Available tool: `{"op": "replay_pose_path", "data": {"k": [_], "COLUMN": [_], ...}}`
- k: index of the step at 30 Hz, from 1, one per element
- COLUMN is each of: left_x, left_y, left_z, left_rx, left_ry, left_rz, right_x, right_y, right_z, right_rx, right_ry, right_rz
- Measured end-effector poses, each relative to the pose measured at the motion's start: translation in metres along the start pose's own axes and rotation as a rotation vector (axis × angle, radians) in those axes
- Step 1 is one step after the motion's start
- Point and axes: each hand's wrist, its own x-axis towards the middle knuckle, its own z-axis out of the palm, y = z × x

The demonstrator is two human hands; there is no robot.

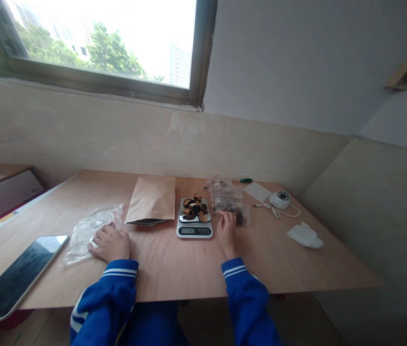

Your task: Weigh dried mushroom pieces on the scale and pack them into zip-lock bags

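My left hand (111, 242) lies palm down on a crumpled clear plastic bag (81, 235), its fingers somewhat apart. To the right of the white kitchen scale (195, 231), my right hand (227, 228) has its fingers bent and pressed together at the left edge of a clear zip bag (245, 214) with dark contents. What those fingertips hold, if anything, is hidden. On the scale's plate sits a heap of dried brown slices (195, 208); its display digits are too small to read. A brown kraft paper pouch (153, 199) lies between my left hand and the scale, mouth towards me.
More zip bags (220, 183) lie behind my right hand. Further right are a white card (257, 191), a white round device (279, 199) with a cable, and a crumpled white tissue (304, 235). A green-handled tool (246, 180) is at the back. A tablet (19, 276) overhangs the front left edge.
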Motion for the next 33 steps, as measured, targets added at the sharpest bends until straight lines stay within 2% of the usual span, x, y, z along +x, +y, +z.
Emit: {"op": "replay_pose_path", "data": {"k": [4,7,9,12,14,16,19,23,25,27,33], "left_x": [0.0,0.003,0.005,0.006,0.005,0.001,-0.01,-0.026,-0.03,-0.03,-0.03], "left_y": [0.001,0.004,0.006,0.011,0.013,0.015,0.019,0.03,0.035,0.038,0.044], "left_z": [-0.002,-0.005,-0.007,-0.01,-0.011,-0.009,-0.005,-0.011,-0.019,-0.026,-0.028], "left_rx": [0.089,0.063,-0.007,-0.158,-0.27,-0.381,-0.536,-0.658,-0.685,-0.707,-0.661], "left_ry": [-0.05,-0.037,0.011,0.171,0.267,0.299,0.289,0.183,0.088,0.043,0.118], "left_rz": [0.004,-0.039,-0.1,-0.12,-0.022,0.144,0.437,0.749,0.817,0.84,0.819], "right_x": [0.001,0.001,0.001,0.003,0.004,0.003,-0.005,-0.025,-0.03,-0.03,-0.018], "right_y": [0.0,-0.001,-0.002,-0.005,-0.013,-0.032,-0.082,-0.157,-0.182,-0.194,-0.186], "right_z": [0.001,0.0,-0.001,-0.005,-0.009,-0.013,-0.011,0.012,0.026,0.034,0.029], "right_rx": [0.03,0.046,0.055,0.062,0.074,0.115,0.285,0.477,0.533,0.578,0.625], "right_ry": [0.005,0.014,0.022,0.023,0.012,-0.013,-0.117,-0.358,-0.379,-0.362,-0.327], "right_rz": [-0.01,0.002,0.006,-0.008,-0.033,-0.063,-0.09,-0.174,-0.134,-0.082,-0.008]}}
